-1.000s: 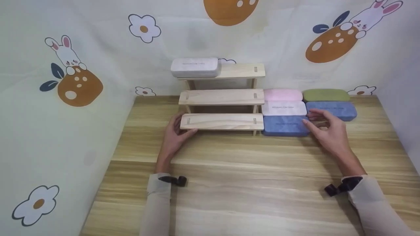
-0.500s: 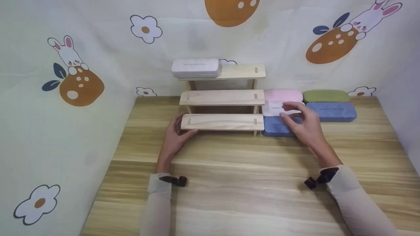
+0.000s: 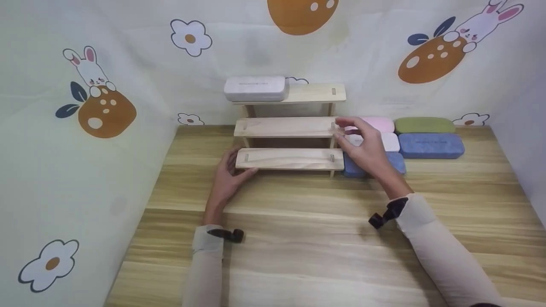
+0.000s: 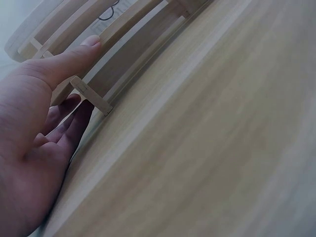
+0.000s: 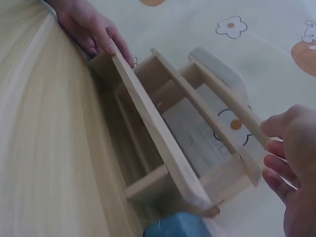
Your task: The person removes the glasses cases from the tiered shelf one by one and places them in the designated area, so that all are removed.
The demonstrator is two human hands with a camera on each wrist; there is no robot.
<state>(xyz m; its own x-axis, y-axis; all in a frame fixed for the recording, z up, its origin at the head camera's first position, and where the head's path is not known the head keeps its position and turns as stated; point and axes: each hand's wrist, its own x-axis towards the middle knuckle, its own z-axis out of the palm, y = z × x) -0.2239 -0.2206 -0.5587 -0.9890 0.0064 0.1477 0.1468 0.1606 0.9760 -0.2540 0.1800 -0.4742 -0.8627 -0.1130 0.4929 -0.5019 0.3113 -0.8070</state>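
Note:
A three-tier wooden display stand (image 3: 290, 158) stands against the back wall. My left hand (image 3: 226, 179) grips the left end of its bottom tier, thumb along the front edge and fingers round the end, as the left wrist view also shows. On the top tier, at the left, lies a pale grey glasses-case-like box (image 3: 255, 88). My right hand (image 3: 366, 145) is at the right end of the middle tier, thumb and fingers apart with nothing between them. Under it, partly hidden, are a pink case (image 3: 384, 124), a white case (image 3: 391, 141) and a blue case (image 3: 397, 163).
Farther right on the wooden table (image 3: 290, 238) lie a green case (image 3: 425, 125) and another blue case (image 3: 431, 146). A printed cloth (image 3: 140, 25) covers the walls behind and at the left. Both wrists carry small black cameras.
My right hand has moved left from beside the front blue case, over the cases, to the right end of the middle tier. The left hand has stayed at the stand.

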